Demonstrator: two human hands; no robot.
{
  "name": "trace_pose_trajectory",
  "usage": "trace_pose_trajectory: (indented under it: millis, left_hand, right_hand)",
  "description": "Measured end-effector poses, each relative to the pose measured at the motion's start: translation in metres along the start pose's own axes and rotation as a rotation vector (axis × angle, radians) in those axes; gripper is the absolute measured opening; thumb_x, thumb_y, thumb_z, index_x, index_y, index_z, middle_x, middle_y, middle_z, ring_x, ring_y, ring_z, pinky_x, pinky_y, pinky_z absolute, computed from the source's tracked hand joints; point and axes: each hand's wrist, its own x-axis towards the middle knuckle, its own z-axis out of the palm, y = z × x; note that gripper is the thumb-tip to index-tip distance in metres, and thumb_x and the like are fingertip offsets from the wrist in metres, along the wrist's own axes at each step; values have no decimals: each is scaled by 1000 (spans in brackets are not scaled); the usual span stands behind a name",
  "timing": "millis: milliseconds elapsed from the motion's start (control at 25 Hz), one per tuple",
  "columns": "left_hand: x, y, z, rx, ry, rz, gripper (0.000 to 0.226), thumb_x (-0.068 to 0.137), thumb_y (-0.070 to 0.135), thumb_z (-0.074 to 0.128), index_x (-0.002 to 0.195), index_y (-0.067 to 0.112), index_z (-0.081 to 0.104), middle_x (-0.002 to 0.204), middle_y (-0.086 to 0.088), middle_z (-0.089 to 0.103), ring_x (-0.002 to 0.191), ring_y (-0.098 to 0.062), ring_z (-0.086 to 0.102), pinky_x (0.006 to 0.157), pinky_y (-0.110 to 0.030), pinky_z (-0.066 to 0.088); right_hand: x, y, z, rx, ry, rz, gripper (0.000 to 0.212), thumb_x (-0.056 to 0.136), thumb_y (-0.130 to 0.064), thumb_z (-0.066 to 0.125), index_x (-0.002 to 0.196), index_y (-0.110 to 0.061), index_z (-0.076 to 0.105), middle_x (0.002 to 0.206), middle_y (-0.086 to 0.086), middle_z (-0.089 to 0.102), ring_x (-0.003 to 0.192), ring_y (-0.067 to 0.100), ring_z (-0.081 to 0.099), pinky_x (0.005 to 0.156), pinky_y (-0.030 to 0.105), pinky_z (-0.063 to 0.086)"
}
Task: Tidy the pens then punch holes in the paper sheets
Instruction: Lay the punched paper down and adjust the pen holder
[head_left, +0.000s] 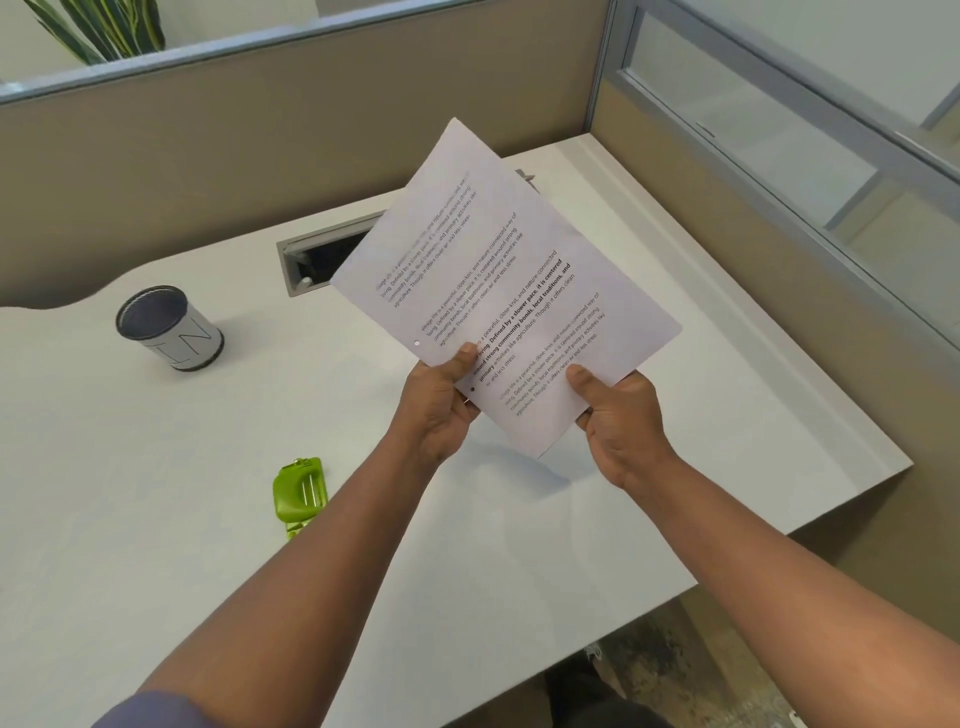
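Both of my hands hold a stack of printed paper sheets (498, 280) tilted up above the white desk (156, 519). My left hand (441, 400) grips the stack's lower left edge, thumb on top, beside two punched holes. My right hand (618, 421) pinches the lower right corner, thumb on the print. A green hole punch (298, 493) lies on the desk below my left forearm. The grey pen cup (171, 327) stands at the left, its inside dark. No pens show.
A cable slot (311, 260) is cut into the desk behind the paper. Tan partition walls (208, 171) close the back and right sides. A plant (98, 26) rises behind the partition. The desk's right edge drops to the floor (675, 665).
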Motion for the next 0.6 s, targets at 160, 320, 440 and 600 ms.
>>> trace_pose_trajectory:
  millis: [160, 320, 440, 600]
  left_hand:
    - [6, 20, -24, 237, 251, 76, 102, 85, 22, 83, 160, 28, 14, 154, -9, 47, 127, -26, 57, 102, -43, 48]
    - [11, 66, -42, 716, 242, 316, 130, 69, 39, 93, 161, 35, 2, 170, -7, 21, 152, -30, 29, 116, -55, 33]
    - [16, 87, -41, 838, -34, 305, 87, 67, 32, 91, 143, 23, 48, 139, -5, 64, 129, -30, 59, 108, -61, 47]
    - [19, 73, -44, 752, -74, 296, 33, 85, 11, 79, 115, 20, 70, 116, -2, 75, 115, -34, 66, 104, -59, 51]
  right_hand:
    - [10, -19, -25, -211, -9, -77, 25, 96, 1, 63, 105, -19, 73, 107, -4, 79, 102, 17, 74, 91, 40, 58]
    - [19, -38, -53, -399, -137, -96, 26, 97, -3, 64, 106, -24, 75, 111, -4, 79, 105, 17, 74, 87, 35, 58]
    - [21, -42, -60, -468, -219, -107, 27, 97, -6, 65, 105, -28, 77, 111, -5, 78, 101, 12, 74, 76, 21, 57]
    - [21, -35, -61, -471, -189, -158, 24, 98, -7, 65, 106, -27, 75, 111, -6, 78, 104, 14, 73, 83, 25, 59]
